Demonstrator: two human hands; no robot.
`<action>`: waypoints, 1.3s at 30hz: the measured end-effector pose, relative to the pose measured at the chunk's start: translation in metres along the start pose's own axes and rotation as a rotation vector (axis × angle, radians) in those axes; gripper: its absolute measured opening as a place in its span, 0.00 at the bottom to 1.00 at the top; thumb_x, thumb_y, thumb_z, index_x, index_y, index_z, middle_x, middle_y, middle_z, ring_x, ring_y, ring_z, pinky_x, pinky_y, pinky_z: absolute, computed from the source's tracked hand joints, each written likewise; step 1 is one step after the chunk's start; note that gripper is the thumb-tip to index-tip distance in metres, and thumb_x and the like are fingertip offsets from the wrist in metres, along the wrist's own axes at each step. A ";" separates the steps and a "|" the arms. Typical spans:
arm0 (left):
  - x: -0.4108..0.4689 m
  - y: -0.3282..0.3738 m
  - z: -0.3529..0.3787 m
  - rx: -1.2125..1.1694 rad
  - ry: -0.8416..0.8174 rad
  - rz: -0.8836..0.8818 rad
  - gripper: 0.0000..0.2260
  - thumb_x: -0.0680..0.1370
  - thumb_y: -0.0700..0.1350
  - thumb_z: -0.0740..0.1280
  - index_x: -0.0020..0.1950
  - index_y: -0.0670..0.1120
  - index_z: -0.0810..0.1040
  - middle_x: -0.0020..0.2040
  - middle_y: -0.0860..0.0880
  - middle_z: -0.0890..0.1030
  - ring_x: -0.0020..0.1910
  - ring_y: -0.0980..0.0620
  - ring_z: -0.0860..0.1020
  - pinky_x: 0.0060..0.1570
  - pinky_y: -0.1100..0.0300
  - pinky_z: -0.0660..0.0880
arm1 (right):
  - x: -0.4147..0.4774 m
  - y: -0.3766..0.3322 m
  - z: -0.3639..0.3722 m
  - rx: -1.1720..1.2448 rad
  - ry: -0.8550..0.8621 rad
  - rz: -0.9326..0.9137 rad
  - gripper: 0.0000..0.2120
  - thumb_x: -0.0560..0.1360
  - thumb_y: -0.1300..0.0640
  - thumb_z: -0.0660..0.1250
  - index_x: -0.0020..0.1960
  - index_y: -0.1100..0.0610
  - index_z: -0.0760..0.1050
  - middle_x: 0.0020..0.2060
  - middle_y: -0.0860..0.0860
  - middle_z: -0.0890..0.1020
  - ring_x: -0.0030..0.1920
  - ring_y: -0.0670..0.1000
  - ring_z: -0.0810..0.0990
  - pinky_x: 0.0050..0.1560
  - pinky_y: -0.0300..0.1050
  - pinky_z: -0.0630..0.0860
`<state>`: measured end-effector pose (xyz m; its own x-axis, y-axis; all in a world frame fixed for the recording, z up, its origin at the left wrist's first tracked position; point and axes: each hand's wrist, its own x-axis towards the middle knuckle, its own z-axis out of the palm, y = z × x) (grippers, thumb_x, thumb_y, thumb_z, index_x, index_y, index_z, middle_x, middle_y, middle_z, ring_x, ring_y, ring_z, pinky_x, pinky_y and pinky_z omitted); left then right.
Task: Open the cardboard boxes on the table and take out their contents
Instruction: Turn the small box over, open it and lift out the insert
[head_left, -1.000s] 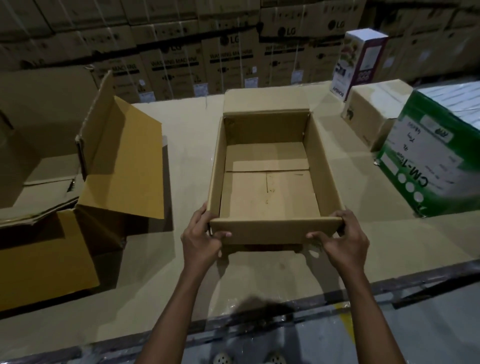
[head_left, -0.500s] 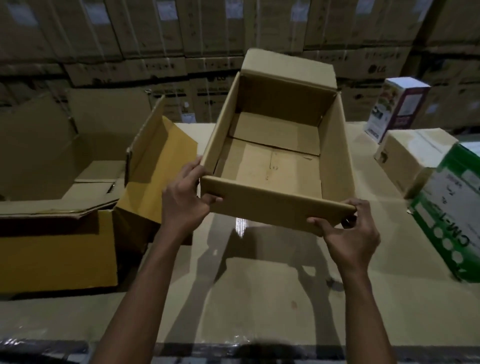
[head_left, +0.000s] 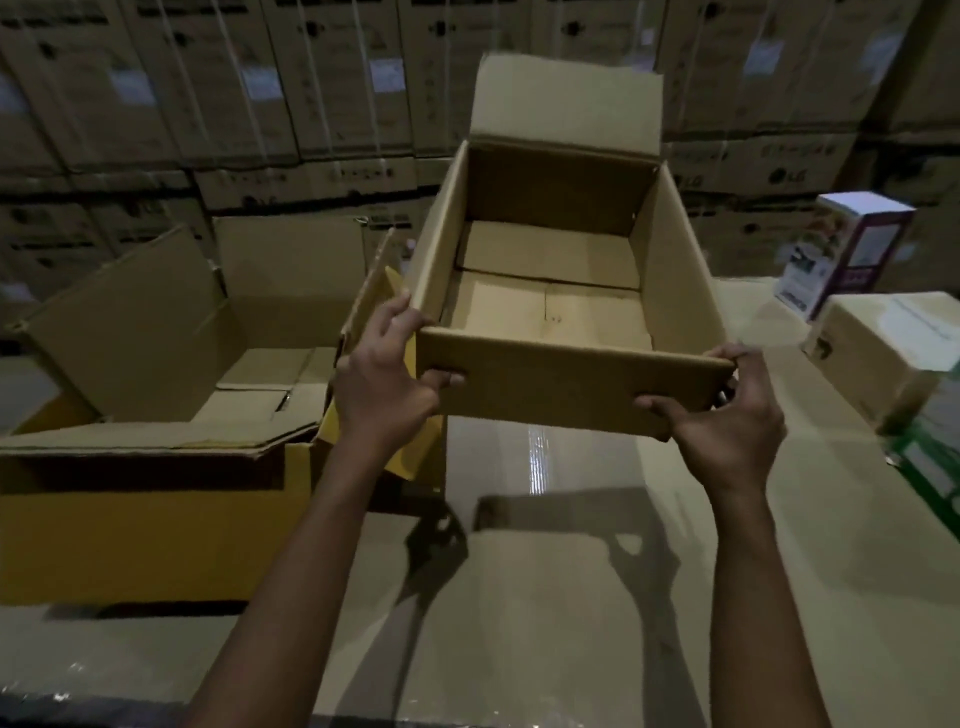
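While both hands grip its near corners (left (head_left: 387, 382), right (head_left: 727, 426)), empty box (head_left: 561, 306) above table (head_left: 545, 597)

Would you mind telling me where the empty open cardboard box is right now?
In the head view it is center frame: the empty box is held above the table by the left hand and right hand, right of the yellow box.

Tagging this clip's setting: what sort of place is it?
Likely a warehouse: stacked, strapped cartons fill the background, and more boxes, including a large opened box, sit on the table.
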<state>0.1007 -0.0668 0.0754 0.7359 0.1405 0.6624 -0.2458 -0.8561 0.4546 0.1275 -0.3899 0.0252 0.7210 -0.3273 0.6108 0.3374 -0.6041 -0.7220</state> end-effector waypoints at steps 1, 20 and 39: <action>-0.009 -0.005 0.014 -0.022 -0.036 -0.020 0.28 0.68 0.50 0.81 0.65 0.49 0.77 0.75 0.52 0.71 0.67 0.48 0.75 0.58 0.49 0.76 | -0.008 0.009 0.000 -0.022 -0.012 0.024 0.36 0.58 0.50 0.87 0.60 0.48 0.71 0.56 0.49 0.79 0.52 0.52 0.78 0.51 0.53 0.81; -0.205 -0.033 0.142 -0.482 -0.170 -0.707 0.12 0.78 0.52 0.73 0.59 0.51 0.77 0.67 0.47 0.71 0.64 0.48 0.74 0.52 0.62 0.77 | -0.163 0.146 -0.024 -0.098 -0.124 0.463 0.35 0.64 0.57 0.86 0.65 0.50 0.72 0.71 0.51 0.70 0.70 0.55 0.72 0.68 0.53 0.74; -0.157 -0.027 0.174 -1.112 -0.351 -1.370 0.33 0.68 0.68 0.76 0.59 0.44 0.79 0.39 0.48 0.80 0.35 0.48 0.77 0.37 0.54 0.78 | -0.102 0.146 -0.018 0.273 0.153 1.076 0.13 0.72 0.51 0.79 0.38 0.55 0.78 0.39 0.50 0.82 0.45 0.55 0.80 0.53 0.54 0.78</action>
<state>0.1022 -0.1521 -0.1448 0.8082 0.1613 -0.5664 0.4338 0.4874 0.7578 0.0927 -0.4576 -0.1363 0.6414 -0.6806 -0.3540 -0.2815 0.2204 -0.9339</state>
